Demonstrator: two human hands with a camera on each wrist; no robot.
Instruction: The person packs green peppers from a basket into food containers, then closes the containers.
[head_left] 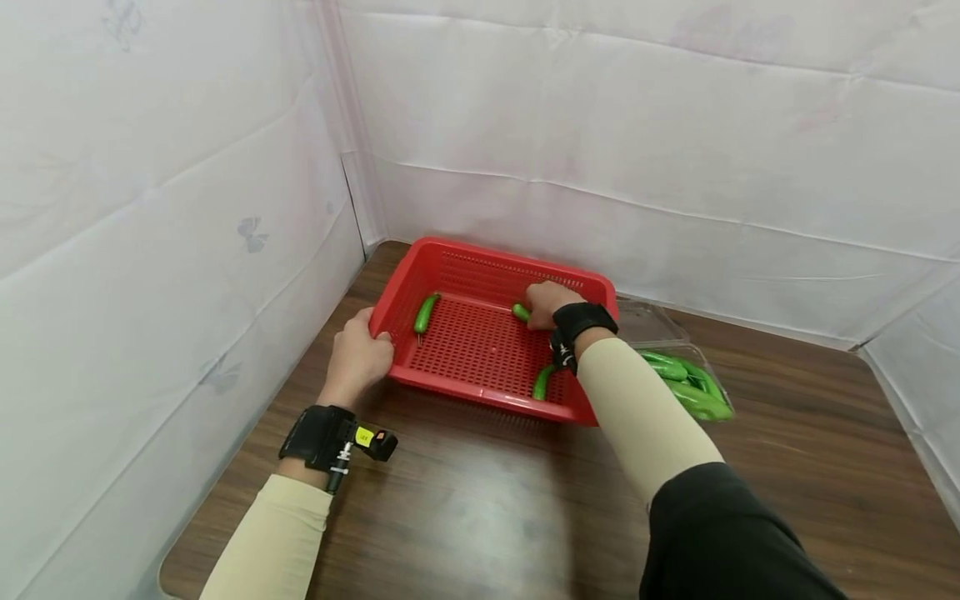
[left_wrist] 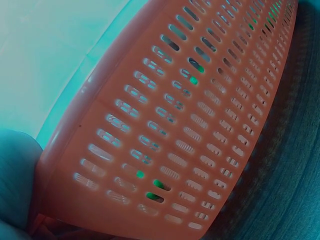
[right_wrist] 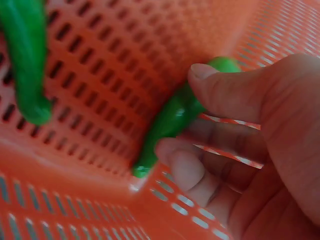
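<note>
A red slotted basket (head_left: pixel 450 260) sits on a brown wooden table. My left hand (head_left: pixel 358 357) grips its near left corner, and the left wrist view looks along the basket wall (left_wrist: pixel 200 130). Inside the basket, my right hand (head_left: pixel 550 303) pinches a small green cucumber (head_left: pixel 521 312) between thumb and fingers (right_wrist: pixel 220 90); the right wrist view shows that cucumber (right_wrist: pixel 172 120) close up. A second cucumber (head_left: pixel 426 314) lies at the basket's left, and a third (head_left: pixel 542 382) lies near the front rim beside my right forearm.
A clear plastic tray (head_left: pixel 660 333) with several more green cucumbers (head_left: pixel 690 387) stands just right of the basket. White sheeted walls close in the table at left and back. Bare tabletop (head_left: pixel 480 508) lies in front of the basket.
</note>
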